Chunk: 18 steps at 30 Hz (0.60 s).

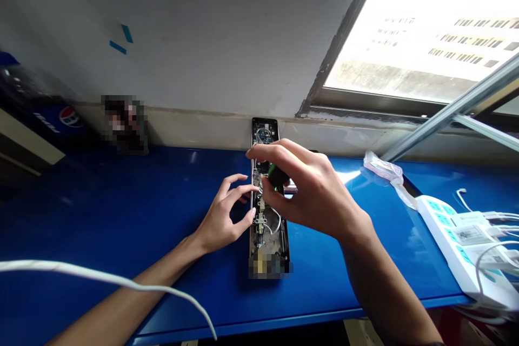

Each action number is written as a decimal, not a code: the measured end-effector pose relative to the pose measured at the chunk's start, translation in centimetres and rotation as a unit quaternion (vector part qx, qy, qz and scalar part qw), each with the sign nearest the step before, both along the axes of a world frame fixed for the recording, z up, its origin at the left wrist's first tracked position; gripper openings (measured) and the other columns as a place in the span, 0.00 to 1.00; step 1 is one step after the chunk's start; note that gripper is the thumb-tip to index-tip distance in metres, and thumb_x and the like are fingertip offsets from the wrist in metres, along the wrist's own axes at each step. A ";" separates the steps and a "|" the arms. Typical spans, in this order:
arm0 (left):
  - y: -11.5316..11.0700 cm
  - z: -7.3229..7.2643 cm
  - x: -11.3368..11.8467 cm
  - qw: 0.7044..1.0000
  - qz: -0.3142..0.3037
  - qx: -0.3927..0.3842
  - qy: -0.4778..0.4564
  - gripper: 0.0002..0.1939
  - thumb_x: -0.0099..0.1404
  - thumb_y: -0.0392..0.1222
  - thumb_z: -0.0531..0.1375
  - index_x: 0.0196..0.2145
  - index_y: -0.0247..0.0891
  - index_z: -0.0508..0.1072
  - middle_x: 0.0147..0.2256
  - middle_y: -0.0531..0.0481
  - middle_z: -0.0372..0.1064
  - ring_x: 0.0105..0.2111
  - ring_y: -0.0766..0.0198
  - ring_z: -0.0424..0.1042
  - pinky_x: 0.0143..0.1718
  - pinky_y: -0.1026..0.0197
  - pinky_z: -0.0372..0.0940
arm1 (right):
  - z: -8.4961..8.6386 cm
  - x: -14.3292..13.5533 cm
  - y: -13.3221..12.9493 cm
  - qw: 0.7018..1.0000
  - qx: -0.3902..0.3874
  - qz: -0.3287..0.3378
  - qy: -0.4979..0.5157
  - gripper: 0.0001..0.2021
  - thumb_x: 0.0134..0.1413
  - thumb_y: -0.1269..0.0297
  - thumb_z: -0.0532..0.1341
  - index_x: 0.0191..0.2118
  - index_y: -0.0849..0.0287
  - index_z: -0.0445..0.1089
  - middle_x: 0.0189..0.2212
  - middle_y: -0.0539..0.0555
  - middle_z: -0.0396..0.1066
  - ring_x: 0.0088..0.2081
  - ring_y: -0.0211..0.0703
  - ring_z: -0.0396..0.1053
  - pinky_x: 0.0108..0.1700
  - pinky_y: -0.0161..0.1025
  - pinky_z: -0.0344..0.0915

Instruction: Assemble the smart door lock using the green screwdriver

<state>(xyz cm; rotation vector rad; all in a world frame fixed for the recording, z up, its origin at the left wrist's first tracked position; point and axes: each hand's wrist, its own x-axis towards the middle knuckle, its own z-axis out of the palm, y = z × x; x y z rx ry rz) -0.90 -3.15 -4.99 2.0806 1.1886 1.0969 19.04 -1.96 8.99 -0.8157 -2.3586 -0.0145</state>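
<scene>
On the blue table lies a long, narrow, opened electronic device (pixel 261 221), probably a door lock body, with a circuit board, white wires and metal mechanism parts showing inside. My right hand (pixel 312 189) is over its middle, gripping a screwdriver by a green and black handle (pixel 278 175); the blade is hidden from view. My left hand (pixel 229 208) rests at the device's left edge. Its fingers are apart, the index fingertip reaching in close to the mechanism and the thumb at the rim. Nothing shows held in it.
A white power strip (pixel 441 227) with several plugs and cables stands at right. A clear plastic packet (pixel 383 167) lies near the window. A white cable (pixel 101 275) crosses above my left forearm. At far left is a Pepsi bottle (pixel 60 119). The wall (pixel 194 38) bounds the table's back.
</scene>
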 end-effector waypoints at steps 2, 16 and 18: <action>0.0 0.1 0.0 1.000 0.001 0.002 0.002 0.20 0.67 0.37 0.63 0.56 0.44 0.71 0.63 0.43 0.57 0.51 0.55 0.74 0.56 0.49 0.74 | 0.1 0.0 0.0 1.000 -0.017 0.000 -0.019 0.25 0.58 0.75 0.61 0.61 0.55 0.66 0.51 0.54 0.74 0.35 0.36 0.70 0.33 0.35 0.67; 0.0 0.2 0.1 1.000 -0.007 0.002 -0.002 0.20 0.68 0.37 0.61 0.56 0.43 0.71 0.63 0.42 0.58 0.50 0.55 0.74 0.56 0.48 0.74 | 0.0 -0.6 0.0 1.000 -0.002 -0.016 -0.001 0.16 0.63 0.73 0.59 0.55 0.58 0.70 0.44 0.53 0.74 0.33 0.36 0.68 0.35 0.36 0.67; 0.0 0.2 0.1 1.000 -0.007 0.005 -0.003 0.21 0.67 0.37 0.62 0.57 0.43 0.71 0.63 0.41 0.57 0.53 0.52 0.72 0.56 0.47 0.74 | 0.0 -0.6 0.0 1.000 -0.016 -0.005 -0.004 0.22 0.58 0.76 0.60 0.57 0.57 0.68 0.48 0.53 0.74 0.33 0.35 0.68 0.34 0.35 0.67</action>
